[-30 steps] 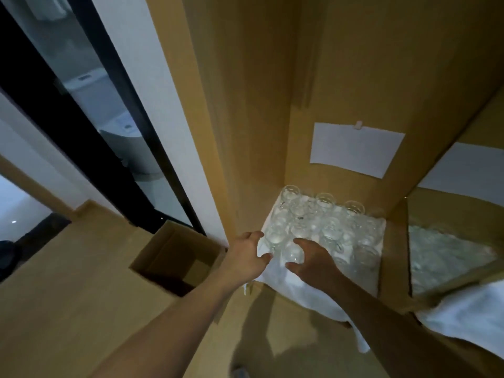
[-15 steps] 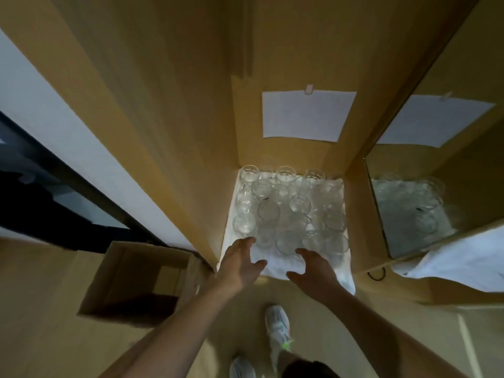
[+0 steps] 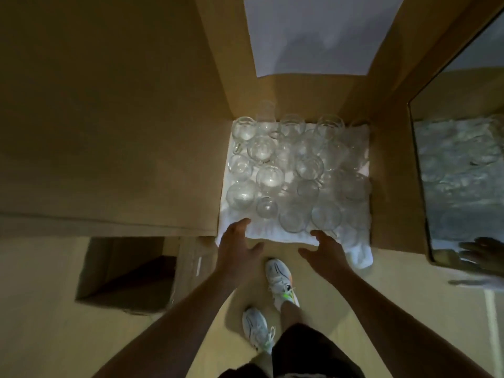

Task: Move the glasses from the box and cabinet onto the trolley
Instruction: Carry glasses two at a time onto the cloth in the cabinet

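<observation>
I am watching both hands pulling back from the glasses [image 3: 297,175] — a second ago their fingers were down among the front row, and now they are sitting at the front edge of the white cloth [image 3: 275,232]. The left hand [image 3: 237,248] is resting its fingertips on the cloth, fingers relaxed and spread, holding nothing. The right hand [image 3: 326,252] is hovering just beside the nearest glass, fingers loosely open and empty. The glasses are standing packed together on the cloth inside the wooden cabinet [image 3: 152,132]. The cardboard box [image 3: 128,271] is now lying lower left — the view is tilting downward, and my shoes [image 3: 281,279] are showing.
</observation>
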The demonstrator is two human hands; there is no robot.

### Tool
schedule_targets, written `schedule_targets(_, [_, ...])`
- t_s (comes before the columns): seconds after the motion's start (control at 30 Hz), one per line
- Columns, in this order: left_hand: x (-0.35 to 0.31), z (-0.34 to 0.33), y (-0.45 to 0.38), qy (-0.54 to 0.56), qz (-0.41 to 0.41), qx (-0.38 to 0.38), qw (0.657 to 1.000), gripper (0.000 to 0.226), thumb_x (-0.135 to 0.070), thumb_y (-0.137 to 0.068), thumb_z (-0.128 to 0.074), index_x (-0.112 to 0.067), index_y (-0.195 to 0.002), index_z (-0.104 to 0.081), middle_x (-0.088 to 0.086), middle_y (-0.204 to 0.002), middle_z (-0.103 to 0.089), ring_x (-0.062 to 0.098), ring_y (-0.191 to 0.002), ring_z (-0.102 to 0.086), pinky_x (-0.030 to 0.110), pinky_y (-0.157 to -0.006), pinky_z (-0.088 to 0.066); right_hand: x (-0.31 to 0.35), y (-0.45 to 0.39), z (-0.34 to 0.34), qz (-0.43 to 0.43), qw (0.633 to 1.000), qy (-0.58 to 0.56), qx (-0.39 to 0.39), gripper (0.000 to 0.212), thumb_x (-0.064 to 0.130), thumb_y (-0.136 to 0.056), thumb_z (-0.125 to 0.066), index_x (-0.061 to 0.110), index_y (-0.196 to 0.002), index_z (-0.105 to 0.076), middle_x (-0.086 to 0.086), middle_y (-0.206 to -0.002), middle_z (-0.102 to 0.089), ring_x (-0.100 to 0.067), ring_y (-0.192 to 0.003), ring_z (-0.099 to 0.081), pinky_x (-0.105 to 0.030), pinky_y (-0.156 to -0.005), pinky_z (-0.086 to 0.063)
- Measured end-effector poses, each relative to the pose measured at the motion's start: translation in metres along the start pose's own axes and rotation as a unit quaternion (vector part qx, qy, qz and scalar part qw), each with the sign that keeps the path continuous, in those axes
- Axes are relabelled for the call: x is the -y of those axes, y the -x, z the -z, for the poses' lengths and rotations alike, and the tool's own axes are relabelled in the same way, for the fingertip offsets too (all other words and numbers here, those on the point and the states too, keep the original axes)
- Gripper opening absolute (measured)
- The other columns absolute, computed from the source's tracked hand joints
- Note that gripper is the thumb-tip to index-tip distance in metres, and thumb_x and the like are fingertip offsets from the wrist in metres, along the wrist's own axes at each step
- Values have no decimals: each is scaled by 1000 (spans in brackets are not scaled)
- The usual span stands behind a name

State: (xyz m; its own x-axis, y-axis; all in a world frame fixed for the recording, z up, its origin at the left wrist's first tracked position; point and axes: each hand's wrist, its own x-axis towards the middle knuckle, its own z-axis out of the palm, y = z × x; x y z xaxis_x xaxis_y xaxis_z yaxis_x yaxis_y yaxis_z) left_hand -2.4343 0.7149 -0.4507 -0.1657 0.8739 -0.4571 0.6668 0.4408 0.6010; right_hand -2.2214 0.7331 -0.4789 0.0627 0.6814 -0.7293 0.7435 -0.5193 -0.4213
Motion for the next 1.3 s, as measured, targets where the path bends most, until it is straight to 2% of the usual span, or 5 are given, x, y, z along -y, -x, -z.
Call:
schedule_targets(0.13, [6, -23, -30, -7, 20, 8, 1000, 74, -26, -82, -83, -11, -146, -49, 5, -144, -55, 20, -133, -50, 19, -103, -33, -13, -34, -6, -41, 999, -29, 1, 67, 30, -89, -75, 14, -148, -47, -12, -146, -55, -28, -129, -55, -29, -98, -41])
schedule_targets(0.63, [27, -79, -110, 49, 68, -35, 996, 95, -17, -69, -93, -15, -150, -43, 8, -149, -49, 30, -132, -52, 51, -106, -46, -49, -105, -51, -80, 996, -30, 39, 73, 29, -93, -69, 15, -156, -34, -13, -149, -50, -31, -134, -51, -36, -108, -37])
schedule_targets(0.9, [45, -103, -128, -18, -1, -33, 999, 96, -19, -68, -92, -18, -150, -43, 4, -149, -47, 20, -136, -44, 27, -104, -37, -62, -122, -80, -82, 993, -87, 6, 42, 23, -88, -72, 16, -124, -52, -4, -129, -64, -29, -112, -62, -27, -84, -38])
schedule_targets(1.07, [52, -107, -135, -46, -21, -52, 997, 87, -26, -67, -93, -16, -143, -51, 4, -141, -52, 22, -129, -51, 29, -100, -41, -56, -140, -82, -115, 986, -122, 16, 25, 31, -92, -67, 7, -100, -64, -5, -93, -68, -31, -98, -63, -32, -77, -40])
schedule_targets(1.3, [55, -102, -121, -26, -26, -82, 996, 82, -24, -60, -96, -13, -132, -60, 6, -129, -61, 26, -111, -61, 39, -88, -53, -54, -136, -80, -146, 970, -189, 39, 20, 25, -88, -64, 5, -92, -66, -17, -93, -71, -38, -97, -66, -53, -95, -53])
